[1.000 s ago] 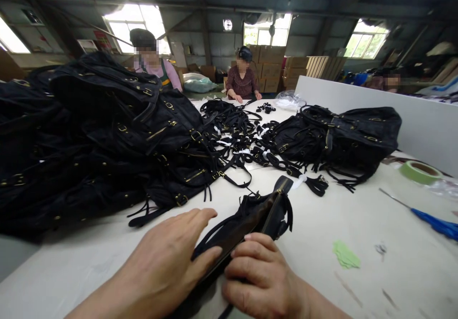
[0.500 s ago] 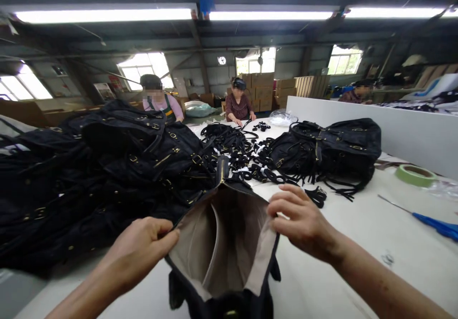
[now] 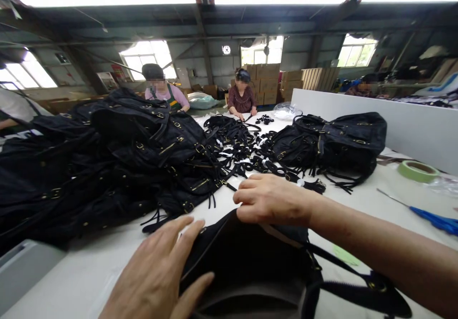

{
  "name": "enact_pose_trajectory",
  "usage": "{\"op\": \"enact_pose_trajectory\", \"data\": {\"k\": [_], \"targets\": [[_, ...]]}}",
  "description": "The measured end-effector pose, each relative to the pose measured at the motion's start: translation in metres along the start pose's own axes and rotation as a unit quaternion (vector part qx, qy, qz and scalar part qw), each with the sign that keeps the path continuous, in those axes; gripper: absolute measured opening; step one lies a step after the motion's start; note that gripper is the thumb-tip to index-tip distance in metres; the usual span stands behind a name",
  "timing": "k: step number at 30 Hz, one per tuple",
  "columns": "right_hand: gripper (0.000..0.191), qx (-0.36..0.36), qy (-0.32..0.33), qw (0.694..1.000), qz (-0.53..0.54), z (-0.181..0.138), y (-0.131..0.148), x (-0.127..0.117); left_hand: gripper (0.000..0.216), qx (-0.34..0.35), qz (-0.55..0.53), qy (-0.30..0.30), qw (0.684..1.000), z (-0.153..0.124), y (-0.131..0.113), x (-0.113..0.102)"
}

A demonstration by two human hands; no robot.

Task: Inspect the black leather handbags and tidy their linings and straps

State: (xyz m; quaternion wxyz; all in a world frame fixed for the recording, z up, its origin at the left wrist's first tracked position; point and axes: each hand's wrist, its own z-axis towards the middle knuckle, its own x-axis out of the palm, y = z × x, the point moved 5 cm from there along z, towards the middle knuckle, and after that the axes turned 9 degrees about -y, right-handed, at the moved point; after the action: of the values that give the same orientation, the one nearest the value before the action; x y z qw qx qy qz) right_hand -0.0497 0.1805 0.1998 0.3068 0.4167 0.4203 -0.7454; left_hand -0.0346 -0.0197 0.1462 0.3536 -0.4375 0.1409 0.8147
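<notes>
black bag [image 3: 246, 266], green tape roll [image 3: 418, 170], blue tool [image 3: 434, 222], white table [image 3: 361, 223]

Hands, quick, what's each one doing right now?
Left hand: open, fingers spread, flat on the black bag.
Right hand: closed, fingers curled on the black bag's far edge.

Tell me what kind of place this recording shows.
Probably a handbag workshop or factory: a heap of black handbags on a long worktable, bundles of black straps, and stacked cardboard boxes behind other workers.
</notes>
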Motion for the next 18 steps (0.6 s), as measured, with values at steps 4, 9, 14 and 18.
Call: {"op": "enact_pose_trajectory", "data": {"k": [4, 9, 14, 18], "targets": [[0.014, 0.001, 0.055, 0.998, -0.022, -0.003, -0.007, 0.0, 0.061, -0.103, 0.003, 0.207, 0.973, 0.017, 0.031, 0.041], [0.023, 0.115, 0.056, 0.99, -0.055, 0.004, -0.004, -0.007, 0.035, -0.202, -0.062, 0.262, 0.942, 0.028, 0.038, 0.06], [0.018, 0.131, -0.008, 0.991, 0.033, 0.029, 0.045, 0.015, 0.031, -0.239, -0.229, 0.218, 0.918, 0.033, 0.028, 0.059], [0.01, 0.282, 0.146, 0.933, 0.17, 0.026, 0.051, 0.071, 0.04, -0.304, -0.3, 0.211, 0.879, 0.02, 0.024, 0.061]]}}
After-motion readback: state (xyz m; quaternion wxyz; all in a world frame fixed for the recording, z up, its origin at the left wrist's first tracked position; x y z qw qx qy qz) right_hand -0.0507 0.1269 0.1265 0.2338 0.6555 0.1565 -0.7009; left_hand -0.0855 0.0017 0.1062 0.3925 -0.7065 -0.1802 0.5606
